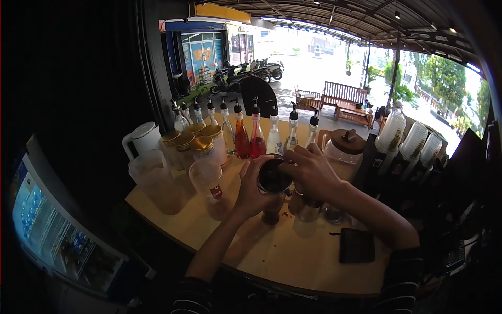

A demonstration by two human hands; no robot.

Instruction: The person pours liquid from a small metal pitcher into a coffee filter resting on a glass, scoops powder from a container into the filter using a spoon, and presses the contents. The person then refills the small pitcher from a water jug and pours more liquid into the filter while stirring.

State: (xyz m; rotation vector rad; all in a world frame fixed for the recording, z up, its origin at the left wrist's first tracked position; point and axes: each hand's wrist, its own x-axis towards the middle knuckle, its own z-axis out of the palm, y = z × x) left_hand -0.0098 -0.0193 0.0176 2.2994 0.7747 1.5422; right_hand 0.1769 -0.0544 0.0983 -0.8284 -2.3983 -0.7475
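While the left hand [252, 184] grasps the left side of a dark, round, open-mouthed vessel with a pale rim [274, 180], the right hand [312, 170] is positioned at its far right edge, with bent fingers over the opening. The vessel is located at the middle of the pale, wood-coloured tabletop [308, 264], mouth facing the camera. Its interior is too dark for the contents to be identified. The right fingertips are obscured; whether they pinch an item cannot be told.

A small dark cylindrical container [271, 215] is visible directly below the vessel; its upper part is hidden, and contact between the two cannot be confirmed. To the right, the right hand and forearm partly cover a clear, rounded container [306, 213]. Nearer and further right lies a flat, black, square item [357, 246] of unclear material.

On the far side, a row of pump-topped bottles, including an orange-red bottle [241, 140] and a pinkish-red bottle [257, 144], is partly blocked by the hands. To the left stand gold-lidded jars [204, 145], overlapping one another, and a clear tumbler with a red label [205, 178]. The near left surroundings are mostly lost in shadow.
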